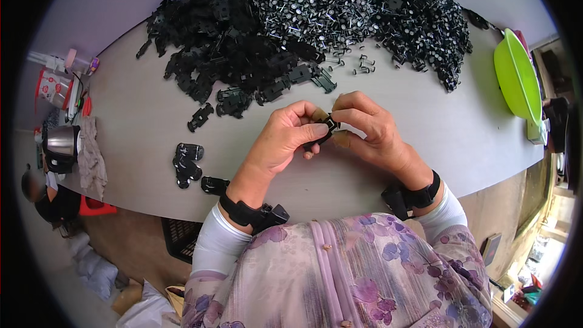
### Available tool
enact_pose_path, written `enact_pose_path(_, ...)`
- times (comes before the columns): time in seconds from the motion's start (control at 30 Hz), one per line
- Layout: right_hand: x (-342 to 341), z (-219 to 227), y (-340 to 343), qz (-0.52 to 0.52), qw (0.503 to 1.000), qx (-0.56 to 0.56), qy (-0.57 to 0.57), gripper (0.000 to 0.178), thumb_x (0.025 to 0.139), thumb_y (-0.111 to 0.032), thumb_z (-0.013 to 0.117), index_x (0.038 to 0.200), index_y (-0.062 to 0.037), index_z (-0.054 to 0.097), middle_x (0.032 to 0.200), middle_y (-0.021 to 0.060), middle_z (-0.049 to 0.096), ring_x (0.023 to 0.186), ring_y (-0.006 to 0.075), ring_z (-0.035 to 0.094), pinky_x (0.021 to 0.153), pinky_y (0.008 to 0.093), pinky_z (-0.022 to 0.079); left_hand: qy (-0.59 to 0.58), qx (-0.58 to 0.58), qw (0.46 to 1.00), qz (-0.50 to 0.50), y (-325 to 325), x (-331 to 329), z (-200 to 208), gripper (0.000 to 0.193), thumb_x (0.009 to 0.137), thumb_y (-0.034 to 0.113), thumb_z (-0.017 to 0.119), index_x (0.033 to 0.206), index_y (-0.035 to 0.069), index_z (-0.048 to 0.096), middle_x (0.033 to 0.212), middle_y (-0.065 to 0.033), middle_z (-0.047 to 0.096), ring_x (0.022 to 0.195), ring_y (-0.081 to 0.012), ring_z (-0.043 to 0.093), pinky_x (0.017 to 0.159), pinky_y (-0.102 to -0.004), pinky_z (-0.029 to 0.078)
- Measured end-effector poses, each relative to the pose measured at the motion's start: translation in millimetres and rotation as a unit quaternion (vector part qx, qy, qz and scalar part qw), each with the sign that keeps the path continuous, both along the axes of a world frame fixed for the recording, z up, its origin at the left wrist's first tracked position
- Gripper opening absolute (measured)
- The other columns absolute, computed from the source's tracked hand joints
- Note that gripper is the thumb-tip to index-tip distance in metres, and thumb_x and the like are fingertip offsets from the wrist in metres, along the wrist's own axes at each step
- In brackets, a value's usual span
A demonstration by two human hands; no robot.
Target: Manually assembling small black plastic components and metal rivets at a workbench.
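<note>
My left hand [278, 136] is closed round a small black plastic toy-car chassis [328, 126], its thumb lying on top. At the chassis's far end, the fingers of my right hand [368, 127] curl in and meet it; what they pinch is hidden. A heap of similar black chassis [225, 54] lies beyond my left hand. Behind both hands rises a pile of small wheel axles with silvery wheels [313, 6], and to its right a pile with black wheels [425, 24]. Several black pieces with pale marks [187, 164] rest left of my left forearm.
A lime-green basin [517, 76] stands tilted at the table's right end. On the left are a steel kettle [62, 143], a crumpled cloth [91, 155] and a clear tub with red markings [53, 89]. A black crate [180, 238] sits below the pale table's [285, 191] near edge.
</note>
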State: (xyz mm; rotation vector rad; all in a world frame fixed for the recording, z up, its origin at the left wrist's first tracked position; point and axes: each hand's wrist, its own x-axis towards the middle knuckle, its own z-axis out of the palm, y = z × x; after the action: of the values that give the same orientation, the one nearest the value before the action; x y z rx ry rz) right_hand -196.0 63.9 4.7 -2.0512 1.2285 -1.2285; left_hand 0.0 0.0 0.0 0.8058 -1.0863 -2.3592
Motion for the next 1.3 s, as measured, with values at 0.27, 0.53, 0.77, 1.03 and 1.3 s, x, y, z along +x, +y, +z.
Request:
enact_pose_path(0.27,5.0,4.6,2.3,0.017,0.996,-0.063,0.066,0.021,0.062,0.002,0.073,0.079,-0.0026,0.061,0.094,0.0098,0.059,0.082,0.0263,0.06,0.067,0.0345,0.05,-0.011,0.061,0.998,0.008,-3.4,1.6,-11.5,0.012,0.085,0.012,0.07,0.088,0.003,0.063,0.077,-0.0017,0.06,0.055,-0.0072,0.053,0.047,-0.02,0.04)
enact_pose_path(0.53,3.5,0.5,7.1,0.006,0.995,-0.082,0.055,0.017,0.063,0.002,0.071,0.068,-0.0019,0.056,0.094,0.0092,0.06,0.079,0.0268,0.059,0.064,0.0353,0.05,0.068,0.137,0.988,0.019,6.8,-2.5,-14.5,0.013,0.089,0.017,0.068,0.09,0.004,0.064,0.078,-0.0008,0.061,0.058,-0.0046,0.048,0.051,-0.0164,0.038)
enact_pose_path(0.77,9.1,0.7,13.7,0.027,0.988,-0.125,0.09,0.02,0.061,0.0,0.071,0.073,-0.0045,0.056,0.093,0.0083,0.058,0.079,0.0255,0.058,0.063,0.034,0.049,0.019,0.07,0.997,0.014,8.7,-5.1,-8.1,0.013,0.089,0.018,0.066,0.085,0.006,0.064,0.074,0.0016,0.059,0.057,-0.0033,0.042,0.052,-0.0177,0.035)
enact_pose_path(1.03,-81.0,-2.9,-24.1,-0.287,0.953,-0.009,0.092,0.009,0.076,-0.001,0.066,0.083,-0.0013,0.06,0.078,0.01,0.058,0.061,0.0261,0.057,0.056,0.0335,0.045,-0.026,-0.027,0.998,0.049,8.6,-9.1,-12.5,0.014,0.09,0.016,0.064,0.093,0.002,0.063,0.081,-0.0081,0.066,0.056,-0.0146,0.064,0.043,-0.0225,0.049)
enact_pose_path(1.3,-118.4,-26.4,-44.2,-0.322,0.923,0.046,0.204,0.014,0.073,-0.003,0.064,0.087,-0.0025,0.063,0.086,0.0112,0.056,0.081,0.0306,0.06,0.07,0.0391,0.048,-0.046,-0.045,0.997,0.043,7.9,-10.6,-11.1,0.015,0.091,0.016,0.063,0.095,0.001,0.062,0.08,-0.0072,0.064,0.056,-0.015,0.064,0.043,-0.0223,0.049)
